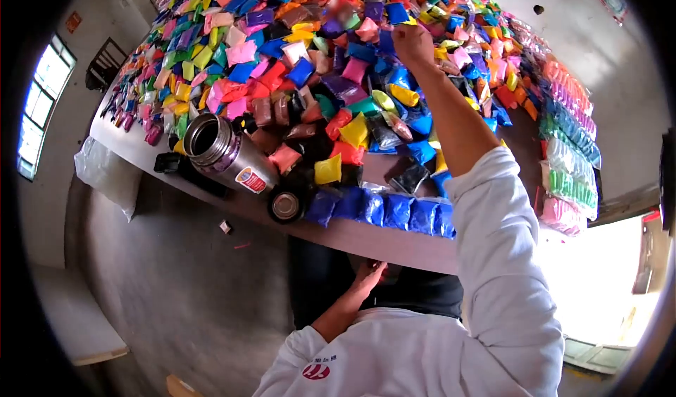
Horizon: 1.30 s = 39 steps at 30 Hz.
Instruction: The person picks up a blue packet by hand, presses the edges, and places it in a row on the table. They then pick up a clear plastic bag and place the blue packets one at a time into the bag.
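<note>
A long table (366,238) is heaped with several small packets of coloured powder (296,52). My right hand (412,42) reaches far across the heap, its fingers curled down among blue, pink and yellow packets; whether it grips one is hidden. My white sleeve (493,242) runs back from it. My left hand (367,276) hangs below the table's near edge, close to my body, with fingers loosely apart and nothing in it. A row of blue packets (387,211) lines the near edge.
A steel flask (227,155) lies on its side at the near left of the table, its round cap (286,206) beside it. Bundled packets in clear wrap (570,159) run along the right edge. A plastic bag (105,173) hangs off the left end. The floor below is concrete.
</note>
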{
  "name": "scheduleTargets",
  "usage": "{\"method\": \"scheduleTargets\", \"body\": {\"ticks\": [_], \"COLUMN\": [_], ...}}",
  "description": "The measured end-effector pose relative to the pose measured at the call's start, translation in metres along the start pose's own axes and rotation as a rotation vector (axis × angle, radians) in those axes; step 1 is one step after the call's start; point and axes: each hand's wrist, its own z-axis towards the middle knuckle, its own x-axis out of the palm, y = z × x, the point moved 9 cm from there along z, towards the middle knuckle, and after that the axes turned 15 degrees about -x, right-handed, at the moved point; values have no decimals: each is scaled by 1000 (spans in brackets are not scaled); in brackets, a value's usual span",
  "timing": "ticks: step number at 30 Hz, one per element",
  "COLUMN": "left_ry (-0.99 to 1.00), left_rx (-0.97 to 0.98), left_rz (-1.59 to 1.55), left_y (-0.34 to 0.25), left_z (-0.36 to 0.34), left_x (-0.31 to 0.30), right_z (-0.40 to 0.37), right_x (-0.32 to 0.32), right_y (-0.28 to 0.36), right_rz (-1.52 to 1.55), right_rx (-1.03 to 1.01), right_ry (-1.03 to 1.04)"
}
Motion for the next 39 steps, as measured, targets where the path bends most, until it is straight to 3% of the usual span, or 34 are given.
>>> {"method": "scheduleTargets", "body": {"ticks": [1, 4, 5, 6, 8, 10, 11, 16, 18, 20, 21, 23, 28, 32, 39], "left_ry": [51, -34, 75, 75, 40, 104, 156, 300, 391, 409, 525, 528, 478, 426, 468], "left_rx": [-124, 11, -84, -109, -82, -59, -30, 58, 132, 81, 141, 162, 351, 369, 330], "left_rz": [-8, 14, 3, -3, 21, 7, -4, 65, 60, -3, -71, -37, 230, 231, 282], "left_y": [9, -7, 8, 5, 0, -4, -10, -43, -46, -47, -51, -47, -77, -79, -68], "left_z": [1, -10, 1, 0, -3, -3, -10, -58, -74, -95, -107, -122, -157, -160, -171], "left_x": [3, 2, 8, 11, 12, 22, 28, 41, 43, 47, 54, 61, 86, 82, 93], "right_z": [0, -14, -34, -52, -94, -142, -171, -299, -347, -390, -404, -432, -467, -476, -481], "right_x": [-13, -42, -52, -65, -91, -122, -125, -161, -164, -163, -162, -162, -164, -182, -183], "right_y": [-5, -9, 0, 11, 22, 38, 42, 61, 67, 74, 77, 84, 83, 76, 91], "right_rz": [143, 596, 913, 924, 1038, 931, 1025, 1110, 1184, 1209, 1172, 1204, 1296, 1088, 1183], "right_rx": [57, 143, 209, 263, 228, 249, 318, 454, 512, 675, 645, 690, 784, 695, 754], "right_ry": [-36, -97, -63, 86, 41, 72, 136, 62, 35, 57, 84, 85, -18, -18, -55]}}
